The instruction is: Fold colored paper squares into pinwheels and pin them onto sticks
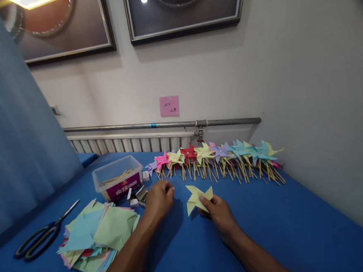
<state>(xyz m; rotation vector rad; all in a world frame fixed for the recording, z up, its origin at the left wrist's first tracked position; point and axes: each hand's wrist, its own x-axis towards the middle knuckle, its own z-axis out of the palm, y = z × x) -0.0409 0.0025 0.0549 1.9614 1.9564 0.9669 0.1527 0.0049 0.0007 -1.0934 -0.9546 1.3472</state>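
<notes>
Both forearms reach in from 6 o'clock over the blue table. Right hand pinches a yellow paper, partly folded into pinwheel points, by its lower edge between thumb and fingers; the paper stands just off the table near the middle. Left hand rests curled at 9 o'clock of the paper, fingertips drawn together as if on something small, though I cannot tell what. A long row of finished pinwheels on sticks lies at 12 o'clock along the wall, so much of the work looks done. Still to go, by my reckoning: the stack of coloured squares at 8 o'clock. Scissors lie further left, and a tub holding sticks sits at 10 o'clock.
</notes>
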